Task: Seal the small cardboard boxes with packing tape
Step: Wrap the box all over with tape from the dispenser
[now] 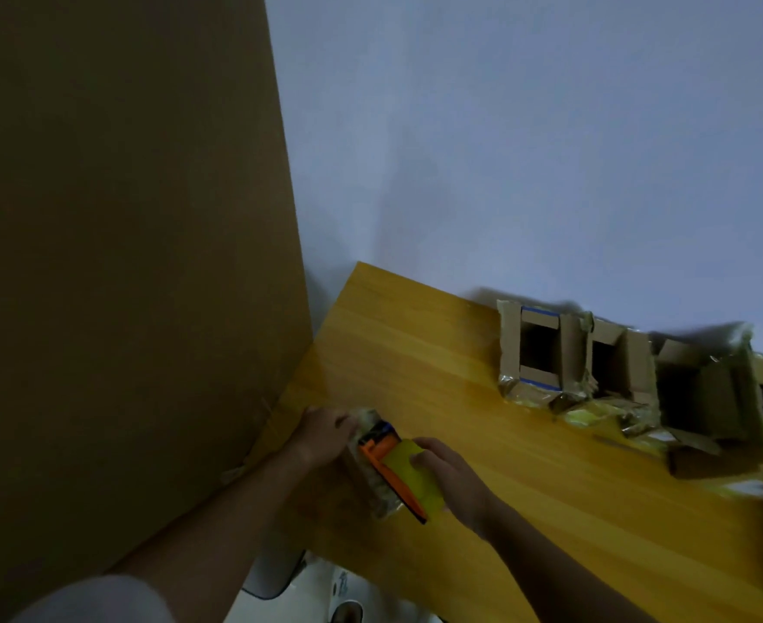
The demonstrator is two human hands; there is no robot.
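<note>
**Head view: both hands on one small box at the near edge of the table**

Head view shows a yellow wooden table point(460, 442) under a pale wall point(505, 128). A large brown cardboard sheet point(123, 240) stands at the left and fills that side. Near the table's front left corner the left hand point(321, 431) holds the far end of a small box point(372, 469) wrapped in shiny tape; its fingers are curled around that end. The right hand point(449, 474) grips a tape dispenser point(404, 472), orange and yellow, with the fingers bent over its yellow part. The dispenser lies against the top of the box. Well apart, at the far right edge of the table, three open cardboard boxes point(618, 375) stand side by side, touching each other, with loose tape scraps point(595, 413) in front of them.
</note>
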